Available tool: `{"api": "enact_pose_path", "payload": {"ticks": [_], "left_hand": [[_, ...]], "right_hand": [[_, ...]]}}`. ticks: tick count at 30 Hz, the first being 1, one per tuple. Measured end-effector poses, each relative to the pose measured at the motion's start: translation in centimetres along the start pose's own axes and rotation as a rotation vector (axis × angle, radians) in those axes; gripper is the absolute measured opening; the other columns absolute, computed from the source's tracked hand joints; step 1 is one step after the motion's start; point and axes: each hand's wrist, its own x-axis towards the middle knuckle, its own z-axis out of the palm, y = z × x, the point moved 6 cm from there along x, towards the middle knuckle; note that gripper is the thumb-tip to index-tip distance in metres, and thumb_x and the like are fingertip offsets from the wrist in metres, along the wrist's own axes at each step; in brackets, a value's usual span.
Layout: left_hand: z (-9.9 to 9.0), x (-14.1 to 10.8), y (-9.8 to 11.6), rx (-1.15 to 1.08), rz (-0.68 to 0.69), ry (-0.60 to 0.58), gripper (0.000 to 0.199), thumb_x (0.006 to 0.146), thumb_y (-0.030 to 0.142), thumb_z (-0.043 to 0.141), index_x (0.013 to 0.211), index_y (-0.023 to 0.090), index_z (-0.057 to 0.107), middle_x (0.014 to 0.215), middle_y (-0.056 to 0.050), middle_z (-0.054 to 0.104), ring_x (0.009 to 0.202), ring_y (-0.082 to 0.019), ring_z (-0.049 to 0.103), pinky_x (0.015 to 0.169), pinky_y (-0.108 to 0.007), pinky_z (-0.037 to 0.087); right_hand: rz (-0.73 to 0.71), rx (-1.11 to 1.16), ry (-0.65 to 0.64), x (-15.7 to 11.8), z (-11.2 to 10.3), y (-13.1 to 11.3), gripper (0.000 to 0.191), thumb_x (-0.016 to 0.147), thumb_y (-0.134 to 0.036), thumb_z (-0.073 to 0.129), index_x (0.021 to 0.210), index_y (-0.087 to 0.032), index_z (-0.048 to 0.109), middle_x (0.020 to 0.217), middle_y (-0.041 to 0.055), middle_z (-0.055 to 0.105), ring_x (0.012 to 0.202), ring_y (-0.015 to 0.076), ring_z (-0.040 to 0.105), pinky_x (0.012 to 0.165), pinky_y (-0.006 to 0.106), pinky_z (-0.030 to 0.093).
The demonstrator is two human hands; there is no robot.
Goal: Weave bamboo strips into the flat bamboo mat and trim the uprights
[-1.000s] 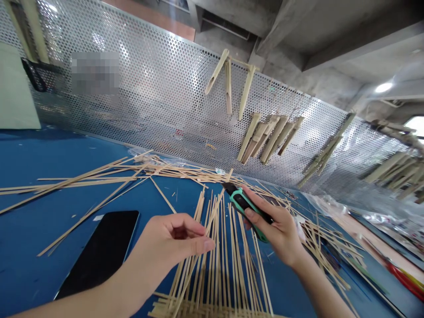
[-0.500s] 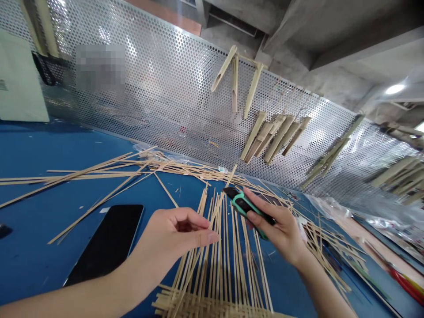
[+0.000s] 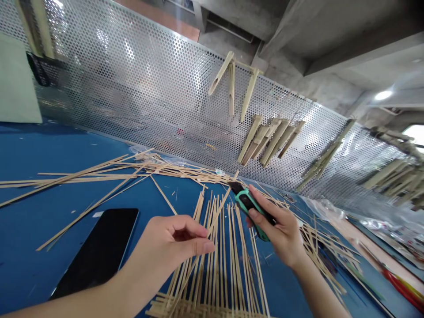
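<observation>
My left hand [image 3: 180, 240] is closed in a pinch on a thin bamboo strip [image 3: 222, 205], which slants up and away to the right. Wrapped around a green and black utility knife [image 3: 249, 206] are the fingers of my right hand [image 3: 280, 227]. The knife's tip is close to the far end of the strip; whether the blade touches it I cannot tell. Below both hands, many upright strips [image 3: 232, 260] run into a woven bamboo piece [image 3: 198, 309] at the bottom edge, which is partly cut off.
A black phone [image 3: 99, 251] lies left of my left arm on the blue table [image 3: 66, 141]. Loose bamboo strips [image 3: 185, 170] spread along the perforated metal panel [image 3: 149, 92], with more on the right. Red-handled pliers [image 3: 399, 285] sit at far right. Bamboo pieces hang on the panel.
The knife has shifted slightly up and right, closer to the strip's far end. My left hand keeps its pinch. The whole view has moved a little.
</observation>
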Motion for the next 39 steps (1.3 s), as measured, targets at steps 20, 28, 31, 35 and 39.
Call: {"api": "enact_pose_path", "payload": {"ticks": [20,28,31,35,39], "left_hand": [[-1.4,1.8,0.0,-0.196,0.053,0.064,0.022,0.069,0.032,0.078,0.085,0.02,0.071,0.075,0.003,0.067,0.069,-0.009,0.058,0.072,-0.021,0.049],[-1.9,2.0,0.8,-0.255,0.1,0.068,0.026,0.07,0.034,0.08,0.088,0.019,0.069,0.083,0.002,0.069,0.075,-0.01,0.062,0.075,-0.021,0.052],[-1.8,2.1,0.8,-0.263,0.106,0.073,0.024,0.07,0.033,0.08,0.087,0.019,0.069,0.084,0.002,0.069,0.077,-0.01,0.063,0.075,-0.021,0.052],[-1.4,2.0,0.6,-0.288,0.092,0.054,0.024,0.07,0.032,0.08,0.087,0.019,0.069,0.085,0.001,0.07,0.077,-0.011,0.063,0.076,-0.022,0.053],[-0.2,1.7,0.2,-0.237,0.055,-0.081,0.025,0.066,0.028,0.082,0.086,0.018,0.07,0.08,0.001,0.07,0.078,-0.012,0.064,0.074,-0.022,0.052]], "right_hand": [[0.521,0.678,0.029,-0.9,3.1,2.1,0.042,0.068,-0.05,0.075,0.094,-0.018,0.063,0.056,-0.0049,0.055,0.041,0.0083,0.05,0.039,0.021,0.041],[0.809,0.618,-0.286,-3.0,8.3,0.4,0.035,0.052,-0.022,0.085,0.075,-0.017,0.059,0.072,-0.001,0.069,0.037,0.0044,0.051,0.035,0.016,0.04],[0.854,0.643,-0.289,-3.6,8.9,0.2,0.038,0.048,-0.019,0.086,0.074,-0.017,0.058,0.061,-0.0041,0.066,0.036,0.0053,0.051,0.035,0.016,0.041],[0.9,0.654,-0.26,-4.0,9.2,0.5,0.035,0.048,-0.018,0.086,0.067,-0.016,0.057,0.056,-0.0042,0.064,0.036,0.0047,0.05,0.034,0.015,0.039],[0.879,0.665,-0.224,-3.7,9.0,0.6,0.034,0.049,-0.018,0.085,0.07,-0.016,0.058,0.06,-0.0038,0.066,0.037,0.0046,0.05,0.034,0.015,0.039]]}}
